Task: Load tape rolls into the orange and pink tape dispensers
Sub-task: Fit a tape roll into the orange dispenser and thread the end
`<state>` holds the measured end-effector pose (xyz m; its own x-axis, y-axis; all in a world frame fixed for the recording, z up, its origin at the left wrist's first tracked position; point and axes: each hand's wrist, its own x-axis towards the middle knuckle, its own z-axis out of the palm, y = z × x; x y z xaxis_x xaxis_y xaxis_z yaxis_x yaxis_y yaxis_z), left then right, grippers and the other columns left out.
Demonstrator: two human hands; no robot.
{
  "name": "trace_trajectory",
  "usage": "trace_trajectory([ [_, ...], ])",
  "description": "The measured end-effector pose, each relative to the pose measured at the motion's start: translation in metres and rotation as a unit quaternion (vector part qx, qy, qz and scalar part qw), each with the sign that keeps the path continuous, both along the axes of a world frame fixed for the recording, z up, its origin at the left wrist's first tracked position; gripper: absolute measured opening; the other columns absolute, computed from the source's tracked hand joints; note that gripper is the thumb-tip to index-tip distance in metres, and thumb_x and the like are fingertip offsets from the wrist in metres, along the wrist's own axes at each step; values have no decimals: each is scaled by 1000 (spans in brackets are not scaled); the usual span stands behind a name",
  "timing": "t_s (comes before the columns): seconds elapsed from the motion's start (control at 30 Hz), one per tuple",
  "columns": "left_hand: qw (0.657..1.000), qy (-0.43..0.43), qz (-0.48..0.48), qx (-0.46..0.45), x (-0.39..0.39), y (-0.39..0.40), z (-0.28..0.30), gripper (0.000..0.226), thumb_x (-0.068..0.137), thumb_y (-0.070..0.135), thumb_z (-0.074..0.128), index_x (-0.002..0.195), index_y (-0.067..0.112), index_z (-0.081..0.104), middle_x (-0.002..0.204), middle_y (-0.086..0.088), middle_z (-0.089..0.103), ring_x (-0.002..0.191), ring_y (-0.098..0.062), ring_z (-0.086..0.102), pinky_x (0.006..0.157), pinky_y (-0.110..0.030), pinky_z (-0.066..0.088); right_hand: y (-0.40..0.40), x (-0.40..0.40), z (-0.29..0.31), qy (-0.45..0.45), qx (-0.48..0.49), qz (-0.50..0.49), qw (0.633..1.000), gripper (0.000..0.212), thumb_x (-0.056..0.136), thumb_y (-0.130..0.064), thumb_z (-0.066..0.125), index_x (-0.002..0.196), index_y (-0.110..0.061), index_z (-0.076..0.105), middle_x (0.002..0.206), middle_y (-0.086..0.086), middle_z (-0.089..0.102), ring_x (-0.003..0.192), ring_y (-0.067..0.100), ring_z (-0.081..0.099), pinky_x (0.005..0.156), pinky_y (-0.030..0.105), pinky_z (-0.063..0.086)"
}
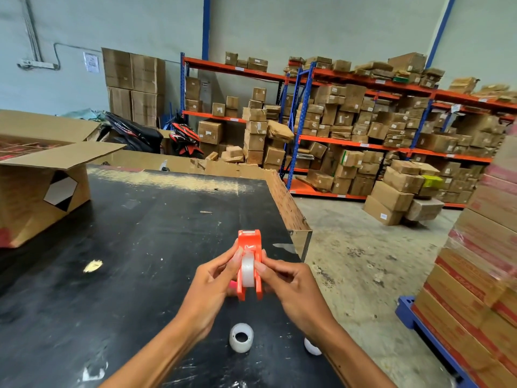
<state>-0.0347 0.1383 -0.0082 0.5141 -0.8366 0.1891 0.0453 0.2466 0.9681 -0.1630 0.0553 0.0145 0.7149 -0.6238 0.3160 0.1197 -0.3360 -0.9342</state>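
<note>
I hold an orange tape dispenser (249,247) upright above the black table (126,247), its cutter end pointing away from me. A white tape roll (247,271) sits between its two side walls. My left hand (212,284) grips the dispenser's left side, thumb against the roll. My right hand (288,284) grips the right side, fingertips touching the roll. A sliver of pink (232,284) shows behind my left fingers; what it belongs to is hidden. A loose white tape roll (241,337) lies flat on the table below my hands. Another white roll (312,347) peeks out under my right forearm.
An open cardboard box (42,191) stands on the table's far left. The table's right edge (296,219) drops to a concrete floor. Stacked cartons on a blue pallet (475,289) rise at the right. Orange and blue shelving (363,147) full of boxes lines the back.
</note>
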Motion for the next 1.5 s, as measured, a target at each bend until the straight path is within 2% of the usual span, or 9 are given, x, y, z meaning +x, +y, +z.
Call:
trace_trajectory([
  [0.2,999,7,32,3,-14,-3,-3,44,81,39,58,124,30,61,95,-1,79,79,-11,71,64,-28,56,-8,-9,0,36,-47,-63,996,26,86,-30,64,112,-27,69,107,-13,72,100,-4,65,87,16,52],
  [0.4,998,-23,54,0,-10,3,-1,43,82,37,59,125,31,59,90,9,78,76,2,69,60,-15,52,-8,0,11,79,-133,-91,984,25,76,-35,73,100,-31,71,100,-1,58,85,9,57,74,19,48],
  [0.53,998,-33,53,18,-10,9,-10,45,84,36,57,128,29,58,83,8,78,76,-5,72,65,-18,54,-6,-5,5,155,-156,-32,975,36,76,-31,76,110,-34,66,103,-7,48,91,3,48,77,10,40],
  [0.77,997,-44,49,29,-13,4,-11,41,86,35,57,127,29,59,92,5,78,82,1,70,68,-16,55,-11,-4,8,74,-141,-56,986,6,72,-20,80,77,-21,76,94,4,58,85,15,56,71,25,44],
  [0.9,997,-59,40,28,-8,3,-7,39,87,39,57,125,35,60,105,-20,70,81,-10,63,75,-34,56,-22,1,30,38,-162,-75,983,10,74,-17,78,72,-26,74,89,-3,58,78,1,55,69,19,44],
  [1.03,997,-67,19,28,-7,2,-4,36,84,46,56,119,43,62,104,-22,70,82,-17,60,91,-44,52,-39,7,47,45,-173,-90,980,4,77,-18,75,79,-14,76,95,-2,63,83,-7,59,68,10,48],
  [1.2,999,-42,-11,26,-12,2,5,39,76,51,59,114,44,65,94,-22,70,70,-14,61,66,-28,54,-46,14,51,94,-135,-78,983,13,81,-18,72,84,-6,74,92,9,75,84,22,71,75,34,61],
  [1.37,997,-42,-23,54,-9,7,8,47,72,39,72,118,42,61,99,-29,68,86,-34,69,66,-29,58,-43,16,45,94,-129,-79,984,13,80,-15,73,81,-2,73,82,16,74,80,29,72,76,42,60],
  [1.5,997,-45,-36,58,-5,16,1,54,72,24,77,124,29,62,102,-24,70,82,-25,68,70,-28,59,-39,14,44,113,-100,-56,987,15,81,-10,72,78,4,72,74,18,72,67,20,68,64,28,58],
])
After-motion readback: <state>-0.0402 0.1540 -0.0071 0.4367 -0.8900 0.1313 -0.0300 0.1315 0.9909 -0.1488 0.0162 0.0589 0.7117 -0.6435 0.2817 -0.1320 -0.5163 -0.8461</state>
